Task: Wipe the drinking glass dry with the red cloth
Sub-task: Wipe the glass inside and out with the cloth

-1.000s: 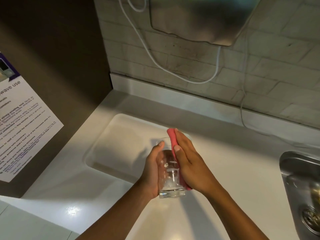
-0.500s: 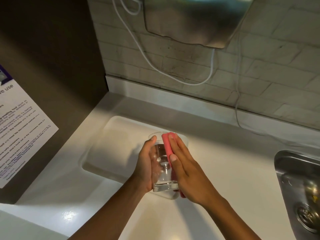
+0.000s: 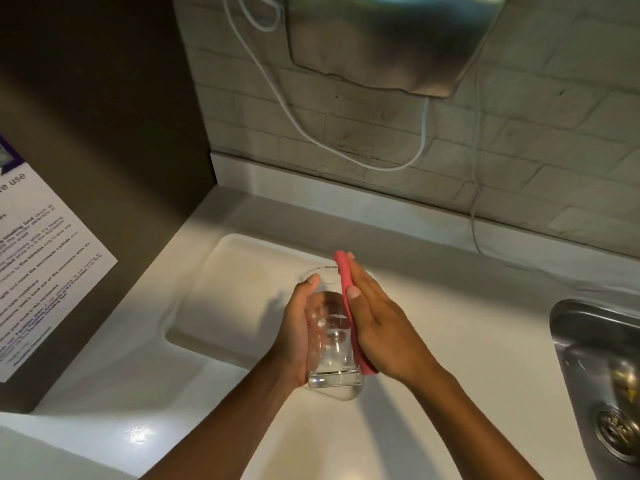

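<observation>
The left hand (image 3: 297, 329) is gripping the drinking glass (image 3: 330, 341) above the worktop (image 3: 467, 323), its long axis pointing away (rim far). The right hand (image 3: 386, 329), straight fingers (image 3: 363, 284) together, is pressing the red cloth (image 3: 345, 282) along the glass's right side.

Notice (image 3: 52, 258) heading reads "ve use"; smaller print seems too blurred.

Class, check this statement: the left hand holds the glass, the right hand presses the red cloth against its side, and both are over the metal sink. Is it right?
Not quite. The head view shows the left hand holding the glass and the right hand pressing the red cloth against its side, but over the white counter, not the sink, which lies off to the right.
</observation>
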Available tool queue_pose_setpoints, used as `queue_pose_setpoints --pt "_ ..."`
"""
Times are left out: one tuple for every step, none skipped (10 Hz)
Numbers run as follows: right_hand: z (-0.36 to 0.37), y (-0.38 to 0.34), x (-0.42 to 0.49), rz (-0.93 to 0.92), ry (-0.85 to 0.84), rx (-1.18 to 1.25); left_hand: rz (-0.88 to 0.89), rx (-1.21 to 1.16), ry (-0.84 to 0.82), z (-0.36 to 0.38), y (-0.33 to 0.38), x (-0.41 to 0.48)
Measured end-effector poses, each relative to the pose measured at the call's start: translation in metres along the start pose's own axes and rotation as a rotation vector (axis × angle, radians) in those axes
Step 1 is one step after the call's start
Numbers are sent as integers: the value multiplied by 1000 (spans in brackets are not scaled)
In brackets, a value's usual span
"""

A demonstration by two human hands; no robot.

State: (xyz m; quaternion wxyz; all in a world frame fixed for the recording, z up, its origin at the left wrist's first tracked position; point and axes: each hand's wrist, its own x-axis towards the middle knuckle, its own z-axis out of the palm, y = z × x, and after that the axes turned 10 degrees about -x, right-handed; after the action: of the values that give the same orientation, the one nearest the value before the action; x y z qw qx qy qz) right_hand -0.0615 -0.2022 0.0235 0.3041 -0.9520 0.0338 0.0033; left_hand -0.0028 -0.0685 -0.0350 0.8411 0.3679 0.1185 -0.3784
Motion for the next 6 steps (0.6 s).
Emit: queue_pose_setpoints --pt "11 0 -15 -91 -18 -116 38 -12 33 -6 8 7" --pt "18 3 -26 -63 -48 -45 23 -15 31 -9 12 9" --pt "13 -1 -19 33 -35 98 38 46 28 -5 5 9" --pt "20 -7 -28 -16 -55 4 57 18 42 -3 12 10" --pt "29 -4 -40 -44 -103 -62 89 38 99 -4 17 12" --pt "21 -6 -31 41 -80 34 68 68 124 -1 7 9"
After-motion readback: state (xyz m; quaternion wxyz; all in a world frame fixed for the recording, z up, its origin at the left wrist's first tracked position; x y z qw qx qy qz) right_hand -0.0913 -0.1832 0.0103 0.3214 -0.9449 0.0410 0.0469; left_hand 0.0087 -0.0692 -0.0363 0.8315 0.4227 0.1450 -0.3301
